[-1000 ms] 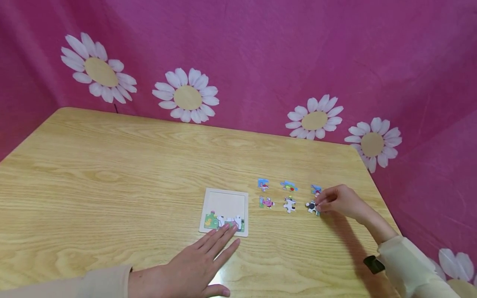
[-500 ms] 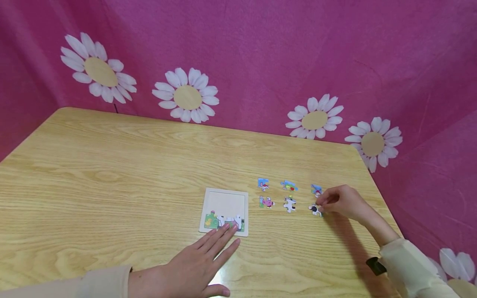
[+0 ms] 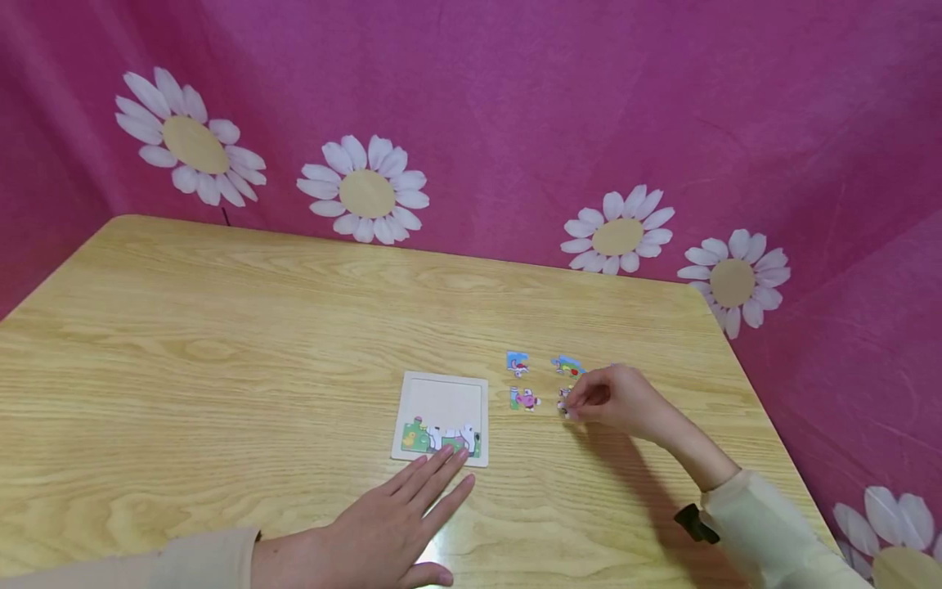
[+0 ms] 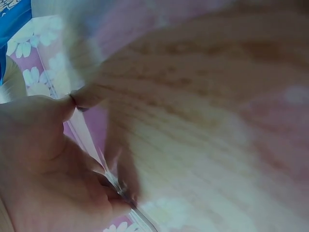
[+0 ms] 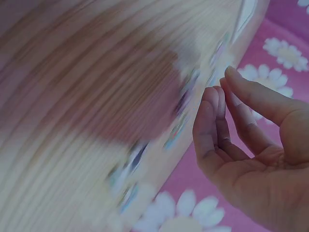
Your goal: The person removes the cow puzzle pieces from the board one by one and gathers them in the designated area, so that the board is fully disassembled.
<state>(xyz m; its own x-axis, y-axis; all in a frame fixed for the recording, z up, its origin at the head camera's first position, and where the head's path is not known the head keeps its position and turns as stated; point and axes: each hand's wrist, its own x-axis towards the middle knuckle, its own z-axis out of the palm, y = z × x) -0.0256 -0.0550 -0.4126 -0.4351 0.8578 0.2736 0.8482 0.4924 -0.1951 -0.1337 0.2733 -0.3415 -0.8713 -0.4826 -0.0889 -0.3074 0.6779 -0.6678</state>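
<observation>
A square wooden puzzle tray [image 3: 445,379] lies on the table, its bottom row filled with green and white pieces [image 3: 416,435]. My left hand [image 3: 386,523] rests flat, fingertips on the tray's lower edge; its palm [image 4: 53,164] fills the left of the left wrist view. My right hand [image 3: 625,401] is over the loose pieces, thumb and fingertips right at a white puzzle piece [image 3: 564,404] and partly covering it. In the right wrist view the thumb and fingers [image 5: 205,118] curve toward each other with no piece visible between them.
Loose puzzle pieces lie right of the tray: a blue one [image 3: 518,363], a pink one [image 3: 526,399] and a blue-green one [image 3: 568,365]. Beyond, hidden by the hand in the head view, a black-and-white piece [image 5: 136,157] shows. A pink flowered cloth [image 3: 486,147] hangs behind the table [image 3: 257,343].
My right hand nudged the black-and-white piece slightly right, then moved left to the white piece in the middle of the lower row. My left hand stays on the tray.
</observation>
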